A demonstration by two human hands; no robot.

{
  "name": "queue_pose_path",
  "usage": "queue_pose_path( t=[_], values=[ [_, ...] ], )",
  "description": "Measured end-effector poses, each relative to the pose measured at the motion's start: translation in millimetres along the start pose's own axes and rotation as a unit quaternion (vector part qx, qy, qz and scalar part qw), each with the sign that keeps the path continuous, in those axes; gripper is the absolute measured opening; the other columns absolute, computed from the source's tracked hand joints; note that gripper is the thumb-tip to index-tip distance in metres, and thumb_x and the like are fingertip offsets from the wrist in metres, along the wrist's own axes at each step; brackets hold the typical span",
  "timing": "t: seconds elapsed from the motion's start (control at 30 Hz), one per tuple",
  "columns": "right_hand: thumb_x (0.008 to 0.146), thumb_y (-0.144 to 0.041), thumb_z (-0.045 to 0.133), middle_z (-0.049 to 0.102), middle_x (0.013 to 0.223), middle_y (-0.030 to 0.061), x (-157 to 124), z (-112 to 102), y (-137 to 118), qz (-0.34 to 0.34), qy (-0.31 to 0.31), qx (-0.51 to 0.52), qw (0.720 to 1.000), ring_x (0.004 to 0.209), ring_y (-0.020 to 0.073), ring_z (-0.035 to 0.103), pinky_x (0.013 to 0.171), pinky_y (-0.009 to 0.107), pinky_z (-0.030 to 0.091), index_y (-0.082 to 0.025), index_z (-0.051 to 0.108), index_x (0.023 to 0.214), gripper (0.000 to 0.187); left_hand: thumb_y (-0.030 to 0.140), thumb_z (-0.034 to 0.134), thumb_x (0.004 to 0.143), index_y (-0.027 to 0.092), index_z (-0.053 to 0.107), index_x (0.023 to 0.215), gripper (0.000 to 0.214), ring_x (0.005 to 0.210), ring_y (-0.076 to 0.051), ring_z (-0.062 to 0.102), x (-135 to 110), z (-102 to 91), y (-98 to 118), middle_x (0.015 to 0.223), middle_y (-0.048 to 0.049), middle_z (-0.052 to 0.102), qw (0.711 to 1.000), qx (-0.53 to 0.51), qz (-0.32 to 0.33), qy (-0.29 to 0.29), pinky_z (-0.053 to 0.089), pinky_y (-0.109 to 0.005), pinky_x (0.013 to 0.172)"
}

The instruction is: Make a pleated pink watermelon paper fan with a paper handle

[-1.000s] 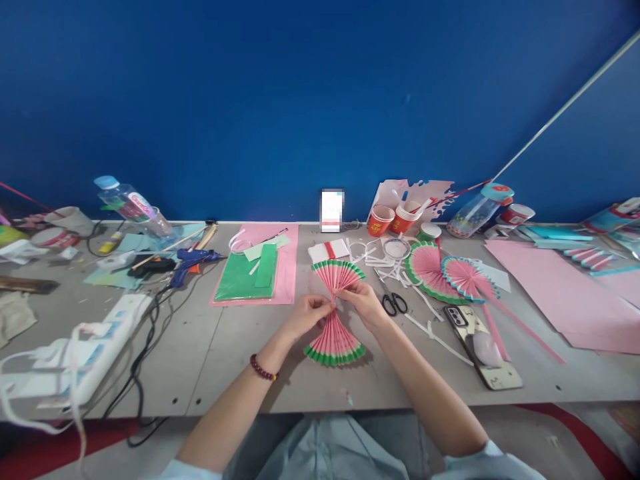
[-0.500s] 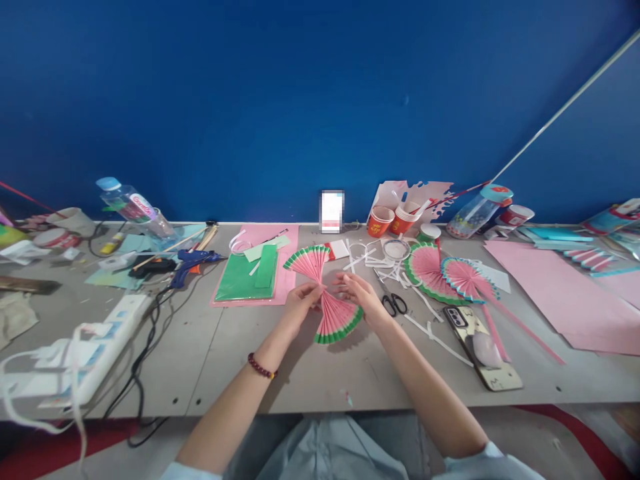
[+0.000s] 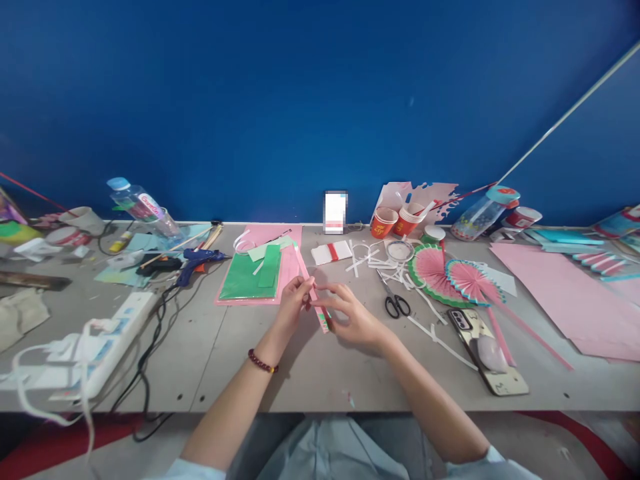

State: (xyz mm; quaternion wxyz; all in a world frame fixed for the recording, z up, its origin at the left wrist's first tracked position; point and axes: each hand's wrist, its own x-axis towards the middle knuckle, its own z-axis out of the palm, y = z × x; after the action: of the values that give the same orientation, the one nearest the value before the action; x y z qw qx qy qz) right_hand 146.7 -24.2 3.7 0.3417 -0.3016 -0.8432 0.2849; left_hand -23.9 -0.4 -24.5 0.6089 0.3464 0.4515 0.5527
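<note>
A pleated pink paper fan with a green edge [image 3: 311, 288] is folded flat into a narrow strip, slanting from upper left to lower right above the grey table [image 3: 240, 360]. My left hand [image 3: 294, 299] pinches its middle from the left. On the right, my right hand [image 3: 350, 313] has its fingers closed on the strip's middle and lower part. A bead bracelet [image 3: 262, 361] sits on my left wrist.
Green and pink paper sheets [image 3: 255, 277] lie behind the hands. Scissors [image 3: 395, 300], white paper strips, finished watermelon fans [image 3: 450, 275] and a phone [image 3: 487, 350] are to the right. A glue gun [image 3: 197, 259], power strip [image 3: 107, 337], cables and a bottle [image 3: 140, 207] are left. Cups [image 3: 395, 220] stand at the back.
The fan, spread open in two halves a second ago, has been turned and pressed together into a flat strip between both hands.
</note>
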Motion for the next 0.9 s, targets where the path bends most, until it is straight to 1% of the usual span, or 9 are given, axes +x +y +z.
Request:
queue_pose_path(
  t=[0.1,0.23,0.33,0.4,0.47,0.57,0.67,0.73,0.9],
  values=[
    [0.079,-0.009,0.053,0.048,0.132,0.0075,-1,-4,-3,0.012,-0.004,0.058,0.998,0.125,0.0237,0.044,0.105,0.044,0.037,-0.029,0.062,0.117,0.044,0.039,0.072,0.071,0.018,0.041,0.058,0.039,0.044,-0.005,0.034,0,-0.1,-1,0.051,0.0081,0.039,0.999,0.033,0.023,0.013,0.029,-0.018,0.043],
    [0.083,-0.027,0.059,0.048,0.131,0.0089,0,-9,-4,0.013,-0.024,0.158,0.987,0.122,0.0247,0.047,0.102,0.041,0.039,-0.027,0.059,0.121,0.038,0.04,0.071,0.071,0.018,0.044,0.061,0.035,0.057,-0.009,0.052,-2,1.3,-3,0.064,0.003,0.056,0.999,0.036,0.036,0.013,0.042,-0.021,0.055],
    [0.076,-0.038,0.071,0.054,0.121,0.0096,1,-6,-5,0.034,-0.003,0.177,0.984,0.108,0.0237,0.054,0.091,0.038,0.046,-0.025,0.061,0.112,0.04,0.043,0.069,0.073,0.019,0.044,0.064,0.036,0.057,-0.01,0.053,-3,2.7,-2,0.066,0.0019,0.058,0.999,0.034,0.041,0.005,0.043,-0.023,0.057],
    [0.074,-0.039,0.072,0.059,0.11,0.0085,2,-3,-6,0.065,0.013,0.203,0.977,0.096,0.0214,0.057,0.085,0.035,0.048,-0.023,0.063,0.103,0.035,0.045,0.069,0.073,0.019,0.046,0.064,0.036,0.054,-0.009,0.05,-3,3.9,0,0.065,0.0022,0.058,0.998,0.038,0.044,0.018,0.042,-0.023,0.056],
    [0.077,-0.039,0.069,0.061,0.101,0.0069,1,-1,-5,0.103,0.02,0.252,0.962,0.088,0.0193,0.058,0.081,0.034,0.048,-0.021,0.064,0.097,0.027,0.048,0.068,0.074,0.018,0.049,0.064,0.037,0.054,-0.008,0.049,-3,5.1,1,0.065,0.0025,0.057,0.998,0.033,0.043,0.031,0.04,-0.022,0.055],
    [0.08,-0.038,0.067,0.064,0.089,0.0042,0,0,1,0.167,0.039,0.332,0.928,0.079,0.0167,0.059,0.074,0.03,0.047,-0.02,0.065,0.092,0.021,0.049,0.071,0.07,0.018,0.052,0.066,0.037,0.052,-0.007,0.046,0,6.4,3,0.06,0.0053,0.051,0.998,0.004,0.041,0.048,0.038,-0.021,0.054],
    [0.08,-0.038,0.066,0.063,0.075,0.0017,0,-1,12,0.212,0.084,0.374,0.899,0.068,0.0141,0.058,0.065,0.027,0.046,-0.019,0.067,0.083,0.019,0.047,0.077,0.064,0.019,0.053,0.072,0.038,0.053,-0.007,0.045,3,5.6,1,0.061,0.0071,0.049,0.996,-0.034,0.048,0.061,0.037,-0.02,0.054],
    [0.079,-0.039,0.066,0.063,0.069,0.0006,0,-2,19,0.232,0.134,0.375,0.887,0.062,0.0131,0.056,0.062,0.027,0.045,-0.019,0.067,0.077,0.02,0.045,0.078,0.063,0.019,0.054,0.074,0.038,0.057,-0.007,0.047,6,3.7,-1,0.065,0.0064,0.051,0.995,-0.043,0.063,0.067,0.038,-0.02,0.057],
    [0.073,-0.043,0.069,0.064,0.068,0.0007,3,-7,29,0.279,0.25,0.334,0.865,0.058,0.0127,0.054,0.059,0.028,0.045,-0.018,0.07,0.076,0.025,0.041,0.079,0.063,0.019,0.055,0.079,0.037,0.061,-0.008,0.05,10,-1.2,-5,0.066,0.0061,0.052,0.992,-0.008,0.093,0.088,0.039,-0.02,0.062]
  ],
)
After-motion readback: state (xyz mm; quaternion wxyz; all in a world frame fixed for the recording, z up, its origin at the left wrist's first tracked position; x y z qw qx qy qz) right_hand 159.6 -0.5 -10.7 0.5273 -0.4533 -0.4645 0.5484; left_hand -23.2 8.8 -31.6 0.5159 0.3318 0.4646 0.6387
